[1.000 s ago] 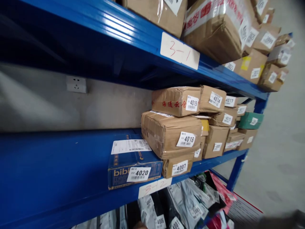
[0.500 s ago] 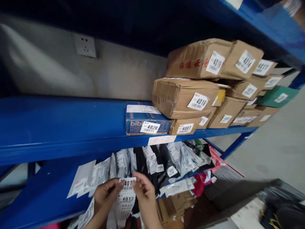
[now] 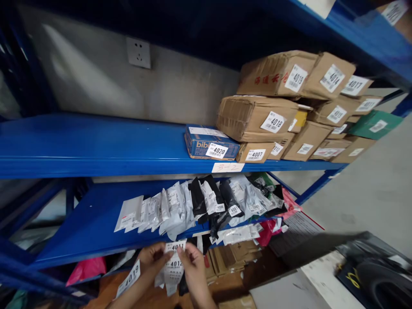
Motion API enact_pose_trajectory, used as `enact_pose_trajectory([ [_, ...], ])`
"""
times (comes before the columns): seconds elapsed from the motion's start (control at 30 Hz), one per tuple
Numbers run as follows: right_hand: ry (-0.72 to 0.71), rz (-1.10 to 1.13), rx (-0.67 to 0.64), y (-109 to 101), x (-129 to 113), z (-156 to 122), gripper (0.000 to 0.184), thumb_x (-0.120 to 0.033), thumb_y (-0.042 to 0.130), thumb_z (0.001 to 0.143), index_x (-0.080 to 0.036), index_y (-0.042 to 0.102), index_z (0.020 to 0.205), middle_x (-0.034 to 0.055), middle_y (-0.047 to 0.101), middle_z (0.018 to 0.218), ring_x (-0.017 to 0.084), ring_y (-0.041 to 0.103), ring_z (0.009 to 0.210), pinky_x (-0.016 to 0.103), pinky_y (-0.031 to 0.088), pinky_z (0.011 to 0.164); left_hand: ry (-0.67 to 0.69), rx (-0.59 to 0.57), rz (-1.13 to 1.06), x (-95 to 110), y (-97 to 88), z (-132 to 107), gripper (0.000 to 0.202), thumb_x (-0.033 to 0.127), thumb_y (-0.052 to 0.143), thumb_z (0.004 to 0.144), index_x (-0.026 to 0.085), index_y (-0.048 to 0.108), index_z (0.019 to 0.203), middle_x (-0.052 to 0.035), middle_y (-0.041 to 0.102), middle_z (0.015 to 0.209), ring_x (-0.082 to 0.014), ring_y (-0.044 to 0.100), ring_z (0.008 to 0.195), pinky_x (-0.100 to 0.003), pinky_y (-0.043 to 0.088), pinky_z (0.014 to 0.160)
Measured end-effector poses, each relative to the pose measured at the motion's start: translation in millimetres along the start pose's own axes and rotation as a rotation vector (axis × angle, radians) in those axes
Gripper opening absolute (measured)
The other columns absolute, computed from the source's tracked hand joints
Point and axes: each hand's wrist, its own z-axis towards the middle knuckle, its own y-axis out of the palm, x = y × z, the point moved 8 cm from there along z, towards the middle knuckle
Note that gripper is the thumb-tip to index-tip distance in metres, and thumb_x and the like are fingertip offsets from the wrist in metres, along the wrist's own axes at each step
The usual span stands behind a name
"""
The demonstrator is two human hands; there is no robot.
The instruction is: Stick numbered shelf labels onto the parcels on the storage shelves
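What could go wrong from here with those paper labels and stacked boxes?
The thin label strip, pinched between the left hand and right hand, could crease or tear if pulled unevenly. The label reading 4019, jutting out beside the left forearm, might get brushed off. Box 4018 looks wider than box 4007 beneath it, so a bump might shift it.

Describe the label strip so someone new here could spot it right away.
Find the blue rack, then look in front of its shelf of bags. The label strip hangs between the left hand and the right hand. Unlike the 4019 label by the left arm, it shows several numbers, 4011 above 4012.
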Motion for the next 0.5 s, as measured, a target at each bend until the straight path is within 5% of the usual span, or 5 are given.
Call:
enact_pose_trajectory([
  [0.17, 0.069, 0.028, 0.044, -20, 36, -21, 0.047, -0.063, 0.071, 0.063, -0.017, 0.062, 0.062, -0.0033, 0.052, 0.051, 0.012, 0.047, 0.052, 0.023, 0.04, 0.053, 0.034, -0.112, 0.047, -40, 8.8, -16, 0.033, 0.045, 0.072, 0.063, 0.014, 0.075, 0.074, -0.0073, 0.074, 0.072, -0.0219, 0.067, 0.069, -0.026, 0.052, 0.064],
  [0.3, 0.164, 0.073, 0.197, -55, 49, -27, 0.052, -0.065, 0.075, 0.054, -0.016, 0.056, 0.056, -0.0032, 0.051, 0.048, 0.01, 0.044, 0.049, 0.022, 0.036, 0.048, 0.001, 0.016, 0.119, -54, -6.2, -12, 0.032, 0.042, 0.064, 0.069, 0.016, 0.074, 0.083, -0.0068, 0.075, 0.081, -0.0253, 0.069, 0.078, -0.03, 0.054, 0.073],
  [0.4, 0.186, 0.113, 0.246, -76, 54, -25, 0.053, -0.064, 0.076, 0.052, -0.018, 0.05, 0.053, -0.005, 0.047, 0.044, 0.009, 0.039, 0.044, 0.021, 0.032, 0.044, 0.101, 0.022, 0.299, -37, 2.9, 7, 0.03, 0.04, 0.053, 0.077, 0.019, 0.072, 0.086, -0.0067, 0.075, 0.087, -0.0228, 0.07, 0.081, -0.03, 0.055, 0.072],
  [0.5, 0.176, 0.156, 0.283, -94, 61, -19, 0.052, -0.063, 0.076, 0.054, -0.018, 0.05, 0.053, -0.0052, 0.048, 0.043, 0.008, 0.038, 0.042, 0.02, 0.03, 0.043, 0.227, -0.005, 0.488, -5, 39.0, 40, 0.03, 0.036, 0.051, 0.08, 0.02, 0.068, 0.099, -0.0078, 0.072, 0.099, -0.0225, 0.068, 0.091, -0.033, 0.055, 0.079],
])
